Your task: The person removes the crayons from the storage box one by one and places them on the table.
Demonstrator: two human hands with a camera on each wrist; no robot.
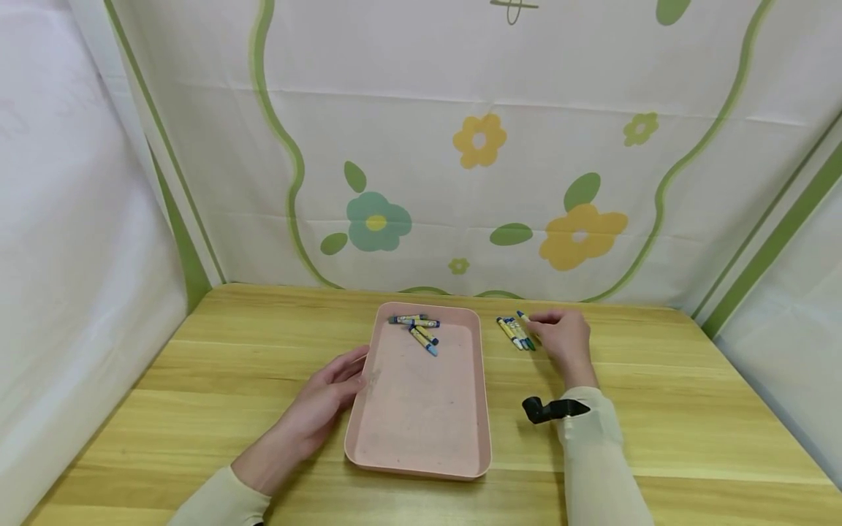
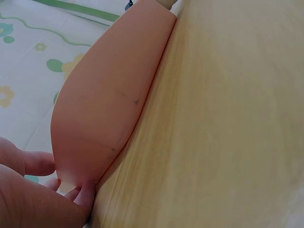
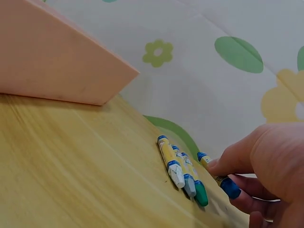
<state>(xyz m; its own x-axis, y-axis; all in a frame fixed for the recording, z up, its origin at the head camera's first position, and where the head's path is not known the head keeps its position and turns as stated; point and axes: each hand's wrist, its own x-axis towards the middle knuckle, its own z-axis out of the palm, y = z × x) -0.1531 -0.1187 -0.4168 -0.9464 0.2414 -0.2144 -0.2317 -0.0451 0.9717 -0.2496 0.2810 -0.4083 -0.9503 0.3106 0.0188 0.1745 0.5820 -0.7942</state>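
My right hand pinches a blue crayon with a yellow wrapper between thumb and fingers. Just left of it, a white crayon, a grey crayon and a green crayon lie side by side on the table. A shallow pink tray stands in front of me. My left hand rests against its left side, fingertips touching the outer wall. At the tray's far end lie several crayons, among them a light blue crayon and a crayon with a dark blue end.
The wooden table runs back to a white flowered curtain, with more white cloth at both sides. A black strap with a small mount sits on my right wrist.
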